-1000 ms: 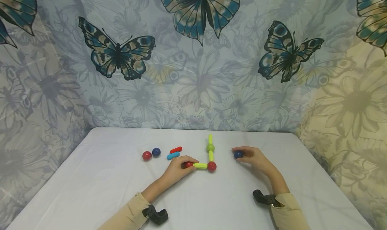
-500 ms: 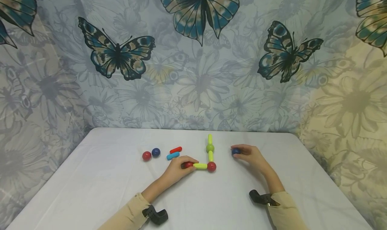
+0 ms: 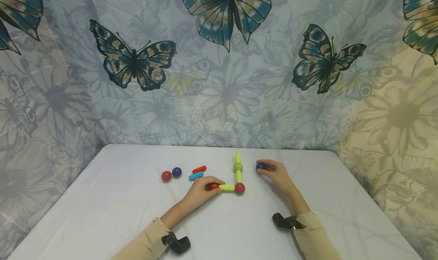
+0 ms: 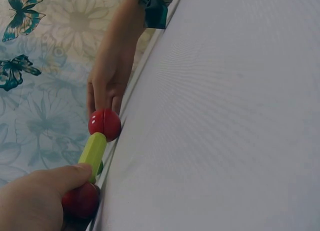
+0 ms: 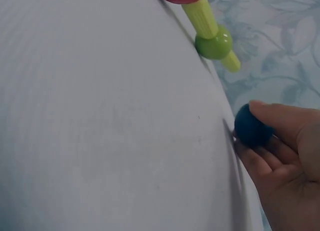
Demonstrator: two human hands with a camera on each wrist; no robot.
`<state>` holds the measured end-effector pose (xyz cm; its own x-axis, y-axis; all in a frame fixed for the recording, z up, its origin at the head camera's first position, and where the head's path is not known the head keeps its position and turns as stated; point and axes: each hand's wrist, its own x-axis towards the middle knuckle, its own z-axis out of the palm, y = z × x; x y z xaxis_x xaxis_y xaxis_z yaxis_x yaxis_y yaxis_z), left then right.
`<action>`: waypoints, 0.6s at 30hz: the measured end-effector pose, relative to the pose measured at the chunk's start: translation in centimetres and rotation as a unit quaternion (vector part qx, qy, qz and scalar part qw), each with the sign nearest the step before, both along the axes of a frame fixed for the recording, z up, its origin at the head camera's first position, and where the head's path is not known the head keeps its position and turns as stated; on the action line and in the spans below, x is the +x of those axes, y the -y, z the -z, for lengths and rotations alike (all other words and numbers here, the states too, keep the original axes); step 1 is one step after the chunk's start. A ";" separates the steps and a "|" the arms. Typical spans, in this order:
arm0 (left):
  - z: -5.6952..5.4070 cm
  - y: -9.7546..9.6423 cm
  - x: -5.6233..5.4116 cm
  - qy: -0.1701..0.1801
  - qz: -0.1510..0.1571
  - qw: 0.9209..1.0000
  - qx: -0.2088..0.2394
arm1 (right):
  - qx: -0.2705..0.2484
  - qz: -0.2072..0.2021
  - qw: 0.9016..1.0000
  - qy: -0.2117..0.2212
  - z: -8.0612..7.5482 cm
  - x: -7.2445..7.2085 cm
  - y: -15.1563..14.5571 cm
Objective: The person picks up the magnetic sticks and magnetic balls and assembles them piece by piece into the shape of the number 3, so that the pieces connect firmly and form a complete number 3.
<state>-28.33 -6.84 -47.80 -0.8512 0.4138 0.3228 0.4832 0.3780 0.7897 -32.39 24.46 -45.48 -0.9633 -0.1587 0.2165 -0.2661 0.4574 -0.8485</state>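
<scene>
My left hand (image 3: 204, 187) pinches a red ball (image 4: 81, 200) at the near-left end of an L-shaped chain of balls and rods. From that ball a yellow-green rod (image 3: 227, 187) runs right to a second red ball (image 3: 240, 188) at the corner. Another yellow-green rod (image 3: 238, 176) leads away from the corner to a green ball (image 3: 237, 167), and a last rod (image 3: 238, 156) points toward the far edge. To the right of this chain, my right hand (image 3: 276, 173) grips a dark blue ball (image 5: 252, 127) between thumb and fingers, apart from the chain.
Left of the chain lie a red rod (image 3: 199, 169) and a light blue rod (image 3: 196, 176), side by side. Farther left, a loose red ball (image 3: 166, 176) sits beside a dark blue one. The white table (image 3: 113, 199) ends at a butterfly-patterned backdrop (image 3: 229, 111).
My right hand has carried the dark blue ball left and slightly away from me, closer to the chain's far end. The left hand and the chain have stayed in place.
</scene>
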 end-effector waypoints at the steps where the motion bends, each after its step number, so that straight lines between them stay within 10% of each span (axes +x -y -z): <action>1: 0.0 0.0 0.0 0.000 0.000 1.000 0.000 | -0.007 0.005 1.000 0.003 0.0 -0.1 0.1; 18: -0.2 -0.1 0.2 0.000 0.000 1.000 0.004 | -0.090 0.111 0.988 0.064 0.5 -2.1 3.0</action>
